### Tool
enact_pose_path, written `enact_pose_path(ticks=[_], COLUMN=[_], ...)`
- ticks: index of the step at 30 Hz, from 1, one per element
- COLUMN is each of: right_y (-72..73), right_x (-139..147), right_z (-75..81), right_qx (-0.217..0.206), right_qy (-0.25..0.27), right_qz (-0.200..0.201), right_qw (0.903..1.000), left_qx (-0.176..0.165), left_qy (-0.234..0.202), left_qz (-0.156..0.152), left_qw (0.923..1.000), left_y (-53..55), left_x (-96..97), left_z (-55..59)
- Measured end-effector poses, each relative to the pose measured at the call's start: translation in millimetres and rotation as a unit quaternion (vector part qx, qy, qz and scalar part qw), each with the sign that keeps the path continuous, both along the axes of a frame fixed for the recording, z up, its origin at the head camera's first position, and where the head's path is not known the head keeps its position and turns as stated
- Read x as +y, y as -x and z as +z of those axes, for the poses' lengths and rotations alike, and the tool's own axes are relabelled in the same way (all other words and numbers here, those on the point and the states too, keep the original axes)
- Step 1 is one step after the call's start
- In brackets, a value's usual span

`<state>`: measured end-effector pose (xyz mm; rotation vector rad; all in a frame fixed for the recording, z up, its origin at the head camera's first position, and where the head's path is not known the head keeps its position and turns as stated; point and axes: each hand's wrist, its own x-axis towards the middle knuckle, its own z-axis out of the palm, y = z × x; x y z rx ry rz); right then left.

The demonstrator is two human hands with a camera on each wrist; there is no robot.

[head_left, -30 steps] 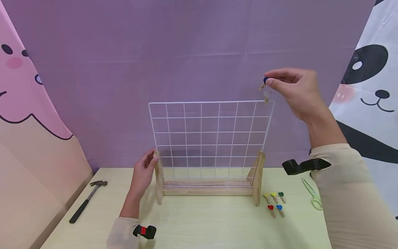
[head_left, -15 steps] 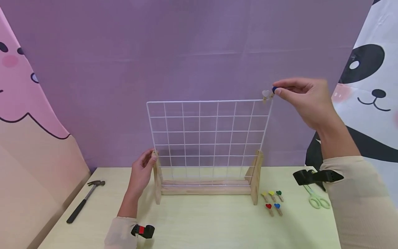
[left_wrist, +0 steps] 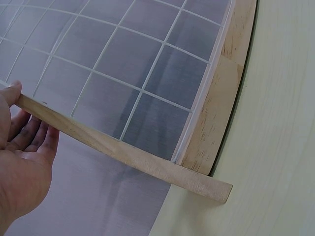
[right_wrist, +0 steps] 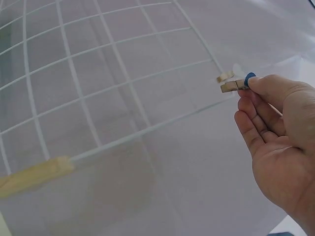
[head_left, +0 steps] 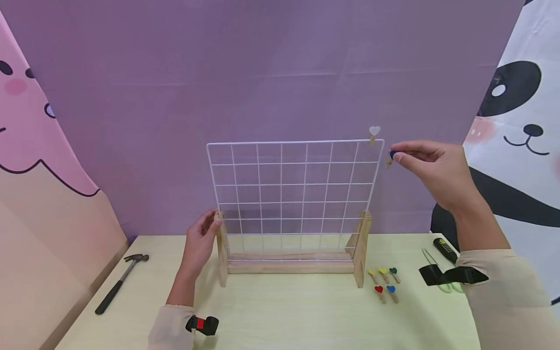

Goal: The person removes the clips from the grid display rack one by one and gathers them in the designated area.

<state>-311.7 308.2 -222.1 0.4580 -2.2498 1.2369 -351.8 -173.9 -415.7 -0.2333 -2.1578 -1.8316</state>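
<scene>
A white wire grid (head_left: 281, 184) stands upright in a wooden stand (head_left: 290, 267) on the table. My left hand (head_left: 200, 243) holds the top of the stand's left post (left_wrist: 133, 156), the thumb on one side and the fingers on the other. Between thumb and fingertips, my right hand (head_left: 442, 172) pinches a small wooden clothespin (right_wrist: 230, 86) with a dark blue top (right_wrist: 250, 78). That clothespin is just right of the grid's upper right edge, apart from it in the head view. A clothespin with a white heart (head_left: 374, 131) is clipped upright on the top wire near the right corner.
Right of the stand lie several heart clothespins, among them a red one (head_left: 379, 290), a blue one (head_left: 391, 290) and a green one (head_left: 393, 272). Green scissors (head_left: 445, 288) and a black remote (head_left: 445, 250) lie farther right. A hammer (head_left: 122, 282) lies at the left.
My right hand has gone right, then down, carrying the dark blue clothespin from above the top wire to beside the grid's right edge. My left hand keeps its hold on the post.
</scene>
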Motion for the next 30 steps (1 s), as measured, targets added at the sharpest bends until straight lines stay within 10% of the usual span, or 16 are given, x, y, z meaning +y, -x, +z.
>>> enact_pose_path(ticks=[19, 30], right_y=[-12.8, -19.4], right_x=[25, 35], right_z=[-63.4, -102.8], right_qx=[-0.061, -0.065], right_qy=[-0.036, -0.025], right_qz=[-0.038, 0.004], right_qw=[0.9968, 0.9975], left_qx=[-0.006, -0.014], left_qy=[-0.008, -0.012], left_qz=[-0.001, 0.002], left_qw=[1.0, 0.9998], left_y=[-0.1, 0.3], left_x=[0.9, 0.4], left_z=[-0.8, -1.3])
